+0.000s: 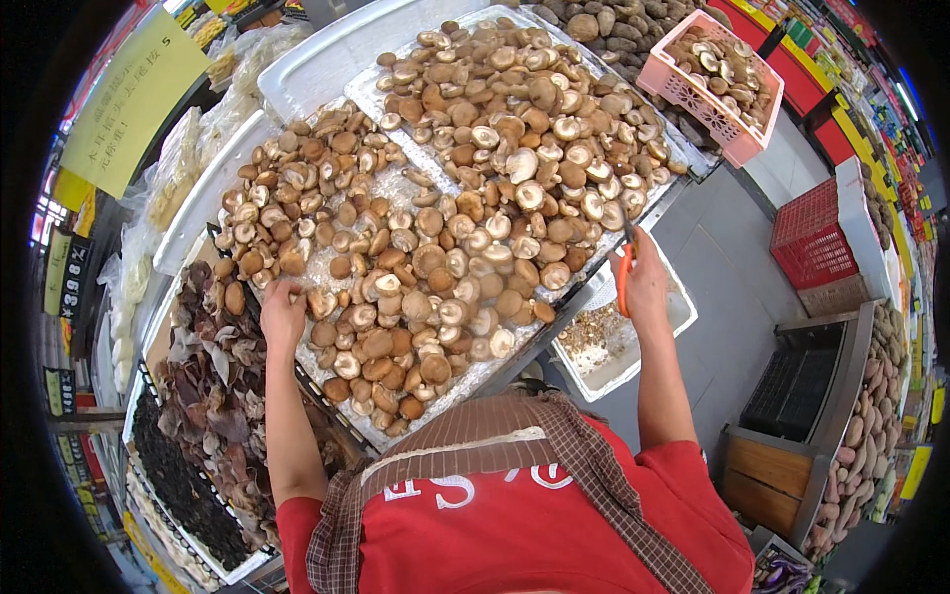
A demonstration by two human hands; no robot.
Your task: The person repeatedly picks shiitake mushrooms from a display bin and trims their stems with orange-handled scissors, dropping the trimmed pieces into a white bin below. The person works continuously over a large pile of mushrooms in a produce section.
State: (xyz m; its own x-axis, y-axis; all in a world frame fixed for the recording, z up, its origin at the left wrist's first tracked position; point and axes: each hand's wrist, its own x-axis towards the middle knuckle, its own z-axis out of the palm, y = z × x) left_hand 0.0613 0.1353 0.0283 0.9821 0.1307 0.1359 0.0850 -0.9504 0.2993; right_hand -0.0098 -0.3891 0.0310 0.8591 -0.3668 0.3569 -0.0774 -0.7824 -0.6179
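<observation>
Shiitake mushrooms (438, 278) lie heaped across a sloping display in front of me, some caps up and some gills up. My left hand (283, 315) is at the left edge of the pile, fingers bent down beside a few mushrooms. Whether it grips one is hidden. On the right, my right hand (644, 278) holds scissors with orange handles (626, 281), their dark blades pointing up beside the pile's right edge. Below that hand, a white foam box (631, 371) on the floor contains brown and pale scraps.
Dried wood ear fungus (215, 393) fills a tray left of my arm. A pink plastic basket (731, 148) of mushrooms stands at the upper right, near dark tubers (623, 30). Farther right are a red crate (809, 237) and a wooden stand (764, 475) with sweet potatoes (861, 438).
</observation>
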